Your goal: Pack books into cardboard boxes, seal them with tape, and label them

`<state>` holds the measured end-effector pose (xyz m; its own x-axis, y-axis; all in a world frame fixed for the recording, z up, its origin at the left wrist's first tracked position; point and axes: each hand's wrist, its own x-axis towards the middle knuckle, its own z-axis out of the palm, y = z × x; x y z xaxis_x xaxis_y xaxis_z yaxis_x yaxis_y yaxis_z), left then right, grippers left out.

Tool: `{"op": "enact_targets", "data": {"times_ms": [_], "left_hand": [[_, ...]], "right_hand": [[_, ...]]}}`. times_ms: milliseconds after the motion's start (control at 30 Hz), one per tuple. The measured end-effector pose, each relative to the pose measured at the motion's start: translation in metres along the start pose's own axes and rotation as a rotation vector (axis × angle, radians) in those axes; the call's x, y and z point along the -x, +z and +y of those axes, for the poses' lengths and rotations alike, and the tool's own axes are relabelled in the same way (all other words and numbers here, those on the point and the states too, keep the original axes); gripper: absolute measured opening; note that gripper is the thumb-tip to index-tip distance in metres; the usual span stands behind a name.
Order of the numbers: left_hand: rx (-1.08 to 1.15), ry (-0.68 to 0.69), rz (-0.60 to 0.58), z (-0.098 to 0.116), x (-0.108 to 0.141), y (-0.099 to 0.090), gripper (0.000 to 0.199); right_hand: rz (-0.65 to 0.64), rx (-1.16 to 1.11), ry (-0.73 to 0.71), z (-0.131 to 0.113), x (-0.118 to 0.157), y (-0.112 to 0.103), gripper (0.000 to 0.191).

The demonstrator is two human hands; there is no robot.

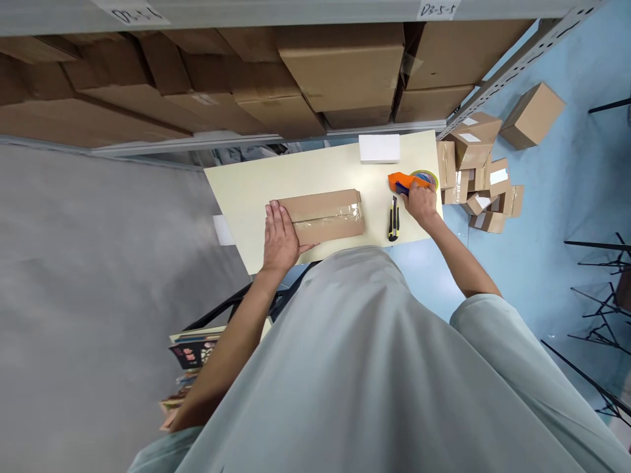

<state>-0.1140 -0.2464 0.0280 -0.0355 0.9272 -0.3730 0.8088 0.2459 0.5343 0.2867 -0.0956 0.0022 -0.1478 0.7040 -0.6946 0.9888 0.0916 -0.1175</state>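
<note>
A long cardboard box (323, 217) lies on the pale table (315, 172), clear tape running along its top and over its right end. Against the box's left end, my left hand (280, 240) rests with its fingers stretched out and its thumb along the near side. At the table's right end, my right hand (421, 202) is closed around an orange tape dispenser (403, 182) fitted with a roll of tape. A yellow-and-black utility knife (393, 222) lies just left of that hand, apart from it.
A small white box (379, 149) sits at the table's far edge. Above and beyond stands a metal shelf (296, 16) packed with cardboard boxes. Several small cartons (476, 148) are piled on the blue floor to the right. Books (194, 351) are stacked at lower left.
</note>
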Motion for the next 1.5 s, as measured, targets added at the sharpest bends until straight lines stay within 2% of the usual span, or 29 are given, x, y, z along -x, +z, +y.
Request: {"op": "enact_targets", "data": {"times_ms": [33,100,233,333,433,533,633,700,767,900,1033,1133,1200,1300,1400,1500], "left_hand": [[-0.003,0.014,0.0,-0.001,0.0,0.0,0.146],[0.002,0.035,-0.001,-0.003,0.0,0.001,0.145],[0.015,0.063,-0.017,-0.007,0.003,-0.001,0.149],[0.009,0.083,-0.008,-0.007,0.007,-0.006,0.148],[0.021,0.122,0.033,0.0,0.011,-0.008,0.136],[0.047,0.228,0.017,0.014,0.01,-0.002,0.117],[0.049,0.365,-0.049,0.027,0.003,0.014,0.095],[0.061,0.395,-0.072,0.03,-0.003,0.024,0.089],[0.073,0.405,-0.09,0.026,-0.007,0.028,0.089],[0.1,0.412,-0.086,0.002,-0.005,0.019,0.092],[0.15,0.302,-0.003,-0.034,0.005,0.004,0.097],[0.214,0.165,0.072,-0.049,0.006,0.002,0.106],[0.266,0.085,0.132,-0.047,0.002,0.005,0.114],[0.313,0.038,0.213,-0.028,-0.011,0.014,0.127],[0.335,0.006,0.249,-0.015,-0.024,0.021,0.135],[0.389,-0.108,0.252,-0.024,-0.029,0.025,0.137]], "right_hand": [[0.113,0.004,0.062,0.005,0.0,0.008,0.071],[0.261,-0.045,0.1,0.009,0.0,0.024,0.063],[0.356,-0.16,0.098,0.007,0.009,0.046,0.055],[0.48,-0.251,0.091,-0.013,0.035,0.048,0.061],[0.59,-0.363,-0.05,-0.061,0.071,0.047,0.071],[0.557,-0.386,-0.251,-0.13,0.094,0.05,0.076],[0.471,-0.32,-0.421,-0.19,0.091,0.057,0.074],[0.421,-0.273,-0.494,-0.21,0.081,0.063,0.076],[0.385,-0.236,-0.531,-0.214,0.072,0.066,0.079],[0.352,-0.203,-0.516,-0.189,0.072,0.066,0.08],[0.392,-0.21,-0.396,-0.167,0.079,0.066,0.08],[0.466,-0.228,-0.254,-0.168,0.077,0.067,0.091],[0.531,-0.25,-0.158,-0.178,0.072,0.068,0.099],[0.578,-0.224,-0.102,-0.202,0.063,0.067,0.106],[0.544,-0.151,-0.098,-0.223,0.055,0.066,0.102],[0.525,-0.125,-0.064,-0.222,0.051,0.068,0.092]]}}
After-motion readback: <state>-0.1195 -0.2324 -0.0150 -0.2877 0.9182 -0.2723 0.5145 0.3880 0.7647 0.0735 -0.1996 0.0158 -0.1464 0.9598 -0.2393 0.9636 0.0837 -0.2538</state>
